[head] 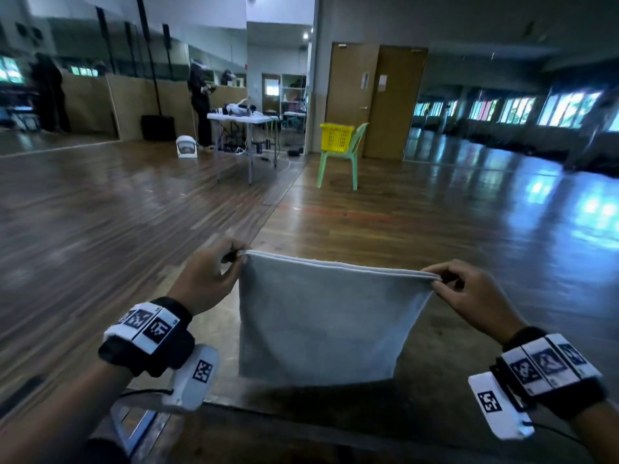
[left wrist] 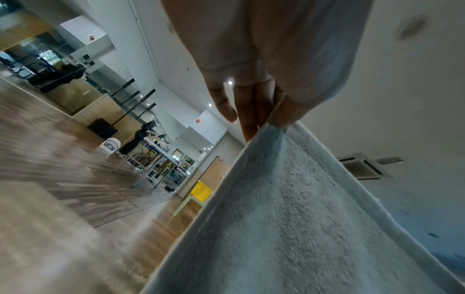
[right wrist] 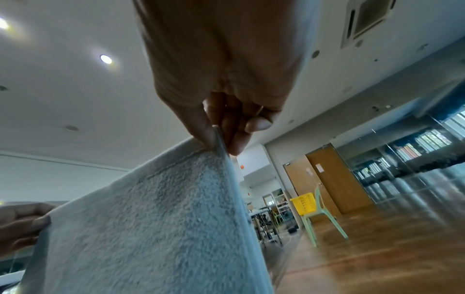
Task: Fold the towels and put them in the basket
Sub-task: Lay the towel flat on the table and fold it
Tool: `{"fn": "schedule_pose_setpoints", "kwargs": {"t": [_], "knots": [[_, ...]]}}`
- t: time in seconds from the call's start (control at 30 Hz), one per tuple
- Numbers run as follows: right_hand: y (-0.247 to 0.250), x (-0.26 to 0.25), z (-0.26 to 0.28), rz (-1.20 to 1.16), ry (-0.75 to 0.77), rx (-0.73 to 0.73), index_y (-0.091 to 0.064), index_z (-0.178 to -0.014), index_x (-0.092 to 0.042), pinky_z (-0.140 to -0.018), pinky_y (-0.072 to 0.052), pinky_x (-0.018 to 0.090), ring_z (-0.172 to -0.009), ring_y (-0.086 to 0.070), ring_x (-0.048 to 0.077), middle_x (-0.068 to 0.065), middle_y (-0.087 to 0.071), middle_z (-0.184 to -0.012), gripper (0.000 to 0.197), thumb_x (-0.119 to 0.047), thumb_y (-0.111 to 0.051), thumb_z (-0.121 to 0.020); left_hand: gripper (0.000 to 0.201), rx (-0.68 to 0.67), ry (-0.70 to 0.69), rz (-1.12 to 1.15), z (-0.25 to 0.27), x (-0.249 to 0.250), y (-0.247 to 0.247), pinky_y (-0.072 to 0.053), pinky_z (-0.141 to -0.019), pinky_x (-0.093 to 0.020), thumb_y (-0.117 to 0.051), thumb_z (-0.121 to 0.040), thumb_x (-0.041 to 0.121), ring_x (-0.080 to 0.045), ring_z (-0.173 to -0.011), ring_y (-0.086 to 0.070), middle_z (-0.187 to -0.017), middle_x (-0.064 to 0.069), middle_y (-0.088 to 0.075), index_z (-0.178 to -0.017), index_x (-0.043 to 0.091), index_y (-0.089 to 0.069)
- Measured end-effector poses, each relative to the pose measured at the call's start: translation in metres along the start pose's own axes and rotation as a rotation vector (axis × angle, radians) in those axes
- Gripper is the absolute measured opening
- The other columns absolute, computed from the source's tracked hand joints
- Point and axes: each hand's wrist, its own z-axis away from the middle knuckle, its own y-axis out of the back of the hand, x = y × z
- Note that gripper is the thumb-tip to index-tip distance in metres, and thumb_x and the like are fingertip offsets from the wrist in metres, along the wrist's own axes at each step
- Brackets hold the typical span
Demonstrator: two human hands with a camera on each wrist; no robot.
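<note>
A: Towel [head: 321, 323] hangs between both hands, top edge level, left to right?
B: Yes. Left hand [head: 204, 279] and right hand [head: 475, 296] each pinch a top corner; basket [head: 336, 137] sits well ahead on the chair [head: 351, 155].

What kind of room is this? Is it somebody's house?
Probably not a house. It looks like a big hall or dance studio: a wide shiny wooden floor, mirror walls, and a folding table with gear. Both hands hold a grey towel; the yellow basket sits on a green chair.

Grey towel [head: 321, 323] hanging doubled, midair
</note>
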Motion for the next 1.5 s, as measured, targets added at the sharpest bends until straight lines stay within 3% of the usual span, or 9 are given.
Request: {"fn": "schedule_pose_setpoints", "kwargs": {"t": [0.13,0.3,0.47,0.63,0.83,1.0,1.27,1.4,1.5], "knots": [[0.026,-0.020,-0.007,0.020,0.016,0.021,-0.065,-0.080,-0.037,-0.062,-0.043,0.007,-0.075,-0.061,0.000,-0.013,-0.068,-0.080,0.031,-0.008,-0.071,-0.078,0.009,0.009,-0.065,0.009,-0.015,0.017,0.023,-0.037,-0.065,-0.002,-0.048,-0.088,0.029,0.009,-0.071,-0.055,-0.083,0.026,-0.061,-0.087,0.026,-0.057],[0.054,-0.043,-0.001,-0.047,0.013,0.024,-0.068,-0.074,-0.032,-0.071,-0.046,0.018,-0.078,-0.064,0.006,-0.010,-0.071,-0.078,0.024,-0.009,-0.072,-0.077,0.003,-0.054,-0.008,0.094,-0.019,0.037,0.048,-0.039,-0.062,-0.006,-0.051,-0.084,0.030,0.006,-0.068,-0.055,-0.071,0.008,-0.059,-0.081,0.031,-0.052],[0.075,-0.062,0.005,-0.277,0.027,-0.025,-0.065,-0.073,-0.021,-0.066,-0.047,0.012,-0.070,-0.060,0.004,-0.001,-0.069,-0.079,0.025,0.003,-0.064,-0.081,0.043,-0.262,0.063,0.256,-0.024,0.042,0.075,-0.044,-0.064,-0.022,-0.056,-0.075,0.067,-0.007,-0.071,-0.056,-0.077,0.008,-0.063,-0.087,0.025,-0.060],[0.073,-0.062,0.006,-0.421,-0.065,-0.106,-0.061,-0.069,-0.008,-0.062,-0.042,0.007,-0.066,-0.054,0.000,-0.008,-0.063,-0.066,0.026,0.013,-0.052,-0.080,0.065,-0.460,0.209,0.555,-0.025,0.045,0.077,-0.043,-0.056,-0.007,-0.070,-0.059,0.067,0.003,-0.063,-0.056,-0.067,0.009,-0.062,-0.083,0.007,-0.060],[0.036,-0.027,0.001,-0.341,-0.166,-0.159,-0.061,-0.069,-0.011,-0.060,-0.040,0.008,-0.062,-0.052,-0.001,-0.004,-0.062,-0.064,0.026,0.013,-0.057,-0.079,0.066,-0.502,0.249,0.386,-0.017,0.019,0.048,-0.049,-0.063,-0.016,-0.064,-0.068,0.067,-0.007,-0.068,-0.061,-0.072,0.001,-0.065,-0.087,0.004,-0.057],[-0.010,0.020,-0.002,-0.150,-0.219,-0.232,-0.064,-0.071,-0.023,-0.068,-0.048,0.026,-0.063,-0.057,0.004,-0.004,-0.068,-0.068,0.027,0.003,-0.065,-0.078,0.004,-0.468,0.189,0.027,0.002,-0.013,0.000,-0.048,-0.066,-0.028,-0.056,-0.091,0.012,-0.014,-0.072,-0.061,-0.077,0.000,-0.062,-0.087,0.014,-0.056],[-0.079,0.058,0.001,0.014,-0.240,-0.208,-0.060,-0.071,-0.029,-0.069,-0.048,0.025,-0.073,-0.063,0.008,-0.009,-0.067,-0.076,0.023,-0.009,-0.066,-0.078,0.010,-0.290,0.192,-0.277,0.040,-0.059,-0.060,-0.050,-0.069,-0.035,-0.053,-0.086,0.018,-0.023,-0.075,-0.063,-0.081,0.000,-0.066,-0.091,0.013,-0.060],[-0.097,0.070,0.020,0.037,-0.222,-0.388,-0.059,-0.068,-0.030,-0.075,-0.049,0.026,-0.078,-0.064,0.007,-0.010,-0.068,-0.077,0.025,-0.008,-0.068,-0.076,0.016,-0.449,0.243,-0.235,0.068,-0.072,-0.072,-0.047,-0.068,-0.028,-0.052,-0.072,0.031,-0.017,-0.075,-0.062,-0.079,0.008,-0.061,-0.082,0.022,-0.058],[-0.109,0.082,0.042,0.054,-0.261,-0.673,-0.064,-0.066,-0.034,-0.086,-0.046,0.030,-0.082,-0.065,0.008,-0.008,-0.070,-0.082,0.011,-0.028,-0.071,-0.071,0.012,-0.761,0.301,-0.300,0.085,-0.079,-0.077,-0.046,-0.074,-0.028,-0.063,-0.075,0.034,-0.014,-0.085,-0.061,-0.085,0.010,-0.061,-0.082,0.031,-0.055]]}}
